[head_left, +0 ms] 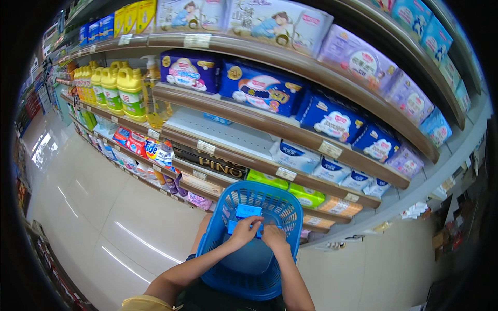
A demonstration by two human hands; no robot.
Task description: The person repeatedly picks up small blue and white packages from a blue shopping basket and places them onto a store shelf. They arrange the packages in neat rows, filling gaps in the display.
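Observation:
Both of my hands reach down into a blue plastic basket (208, 246) in front of the shelf. Inside it are a few small blue packs, one of them a blue pack (249, 211) toward the basket's far side. My left hand (246, 231) has its fingers bent over the packs, closed at the edge of one that lies between my hands. On the other side of that pack, my right hand (273, 236) is closed with its fingers pointing down. The fingertips partly cover the packs, and the right hand's grip is partly hidden.
A long curved shelf holds purple and blue packages (262, 89), yellow jugs (131, 93) and a pump bottle (154, 96). White packs (295, 156) and green packs (267, 179) sit lower, just beyond the basket. Glossy tiled floor (111, 217) stretches to the left.

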